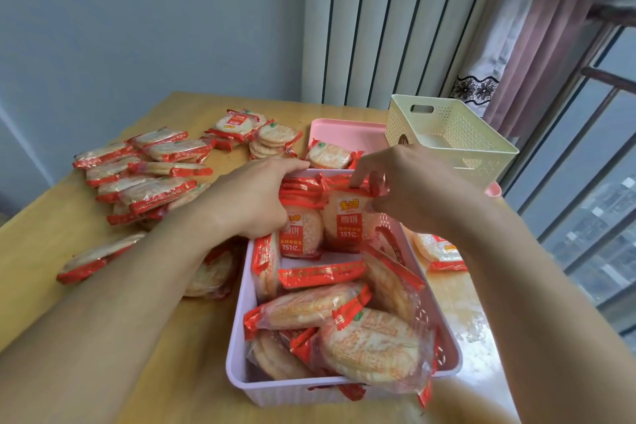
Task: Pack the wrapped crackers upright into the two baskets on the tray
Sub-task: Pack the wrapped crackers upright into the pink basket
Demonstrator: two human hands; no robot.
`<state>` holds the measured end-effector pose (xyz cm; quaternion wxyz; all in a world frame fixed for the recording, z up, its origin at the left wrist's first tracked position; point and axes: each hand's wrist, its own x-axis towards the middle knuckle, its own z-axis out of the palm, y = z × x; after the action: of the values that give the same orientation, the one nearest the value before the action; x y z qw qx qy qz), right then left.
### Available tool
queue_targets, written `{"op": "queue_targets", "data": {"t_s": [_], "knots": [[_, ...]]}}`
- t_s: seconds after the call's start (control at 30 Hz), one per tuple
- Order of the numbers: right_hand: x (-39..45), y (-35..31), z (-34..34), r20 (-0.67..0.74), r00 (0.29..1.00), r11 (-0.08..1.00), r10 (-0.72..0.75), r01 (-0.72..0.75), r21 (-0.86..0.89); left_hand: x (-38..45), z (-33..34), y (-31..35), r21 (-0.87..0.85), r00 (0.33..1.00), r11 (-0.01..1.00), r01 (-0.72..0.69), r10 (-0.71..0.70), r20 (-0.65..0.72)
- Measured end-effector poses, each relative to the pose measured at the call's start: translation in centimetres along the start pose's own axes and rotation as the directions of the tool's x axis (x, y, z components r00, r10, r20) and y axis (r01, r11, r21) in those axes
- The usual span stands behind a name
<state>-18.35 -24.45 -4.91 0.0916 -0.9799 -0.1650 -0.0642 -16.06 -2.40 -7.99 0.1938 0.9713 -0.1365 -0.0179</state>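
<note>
A pale lilac basket stands in front of me, holding several wrapped crackers. Some stand upright in a row at its far end; others lie loose in the near half. My left hand grips the left side of the upright row, fingers over the far rim. My right hand pinches the red top edge of the right-hand upright pack. A cream basket stands on the pink tray behind, with no crackers visible in it.
Many wrapped crackers lie in piles on the wooden table to the left and at the back. One pack lies on the tray, another right of the lilac basket. A window and railing stand close on the right.
</note>
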Motion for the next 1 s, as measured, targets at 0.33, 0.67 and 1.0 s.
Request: {"op": "queue_targets", "data": {"t_s": [0.33, 0.67, 1.0], "knots": [[-0.5, -1.1, -0.3, -0.068, 0.996, 0.998, -0.054, 0.054, -0.012, -0.4, -2.6, -1.0, -0.205, 0.999, 0.977, -0.054, 0.054, -0.002], [-2.3, -6.8, 1.5, 0.315, 0.870, 0.918, -0.379, 0.310, 0.247, -1.2, -3.5, -3.8, -0.281, 0.992, 0.960, -0.018, -0.017, -0.123], [-2.4, -6.5, 0.7, 0.187, 0.951, 0.917, -0.248, 0.168, 0.362, -1.7, -3.7, -3.0, -0.317, 0.985, 0.933, -0.171, 0.168, -0.038]]}}
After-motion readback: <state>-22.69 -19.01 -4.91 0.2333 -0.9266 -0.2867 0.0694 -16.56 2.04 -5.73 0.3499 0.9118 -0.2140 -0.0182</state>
